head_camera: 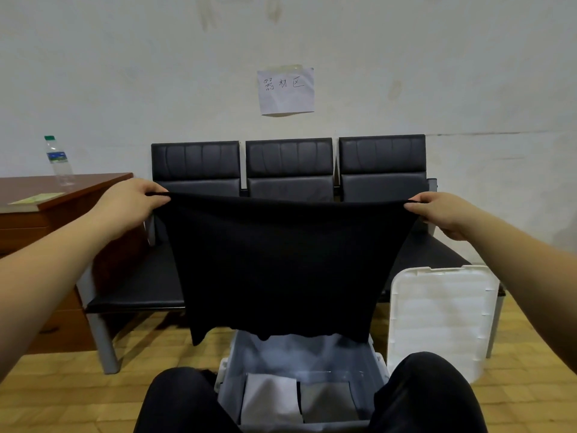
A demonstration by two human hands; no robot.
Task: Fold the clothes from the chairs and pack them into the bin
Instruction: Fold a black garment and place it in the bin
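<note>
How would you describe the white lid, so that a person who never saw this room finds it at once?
Look at the row of three black chairs against the wall, then down to the floor below the right seat. There the white lid stands tilted against the chair, right of the clear bin. It is the only white ribbed plastic panel; the bin beside it is see-through.

matt black cloth (281, 264); glossy leather chairs (288, 157)
</note>
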